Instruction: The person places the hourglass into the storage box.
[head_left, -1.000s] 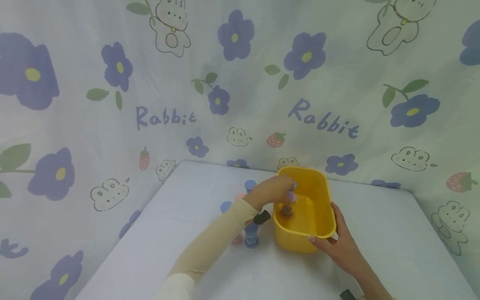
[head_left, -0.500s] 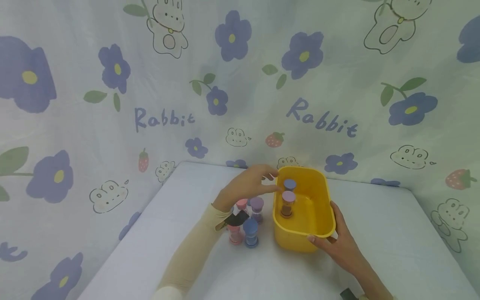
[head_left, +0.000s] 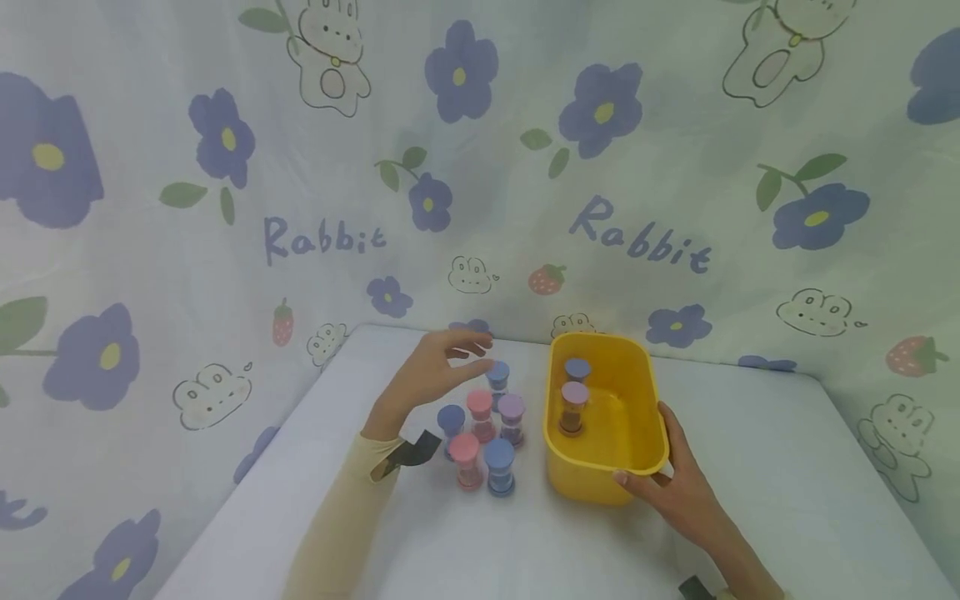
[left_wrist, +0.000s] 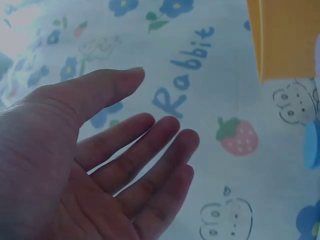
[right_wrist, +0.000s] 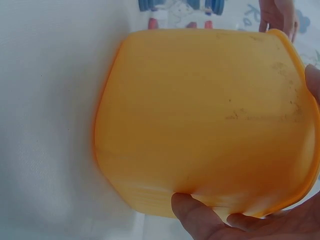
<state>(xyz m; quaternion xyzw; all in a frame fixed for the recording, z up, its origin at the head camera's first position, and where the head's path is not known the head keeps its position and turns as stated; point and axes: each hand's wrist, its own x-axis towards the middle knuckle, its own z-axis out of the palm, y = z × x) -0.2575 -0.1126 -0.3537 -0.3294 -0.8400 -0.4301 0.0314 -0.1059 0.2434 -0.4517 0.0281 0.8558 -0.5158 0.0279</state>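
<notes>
Several small hourglasses stand upright in a group on the white table, among them a light blue one [head_left: 498,377] at the back, a purple one [head_left: 512,411] and a pink one [head_left: 466,450]. My left hand [head_left: 435,371] hovers at the back of the group, fingers relaxed and apart; its fingertips are close to the back blue hourglass, and I cannot tell if they touch. In the left wrist view the palm holds nothing. My right hand [head_left: 678,487] grips the near right corner of a yellow bin [right_wrist: 200,115], thumb on the rim.
Inside the bin stand a purple-capped hourglass [head_left: 574,407] and a blue-capped one [head_left: 577,368], both toward its left wall. A patterned curtain [head_left: 480,167] rises directly behind the table [head_left: 750,467].
My left hand has let go of the purple-capped hourglass inside the bin, come out and moved left over the group. The right hand stays on the bin.
</notes>
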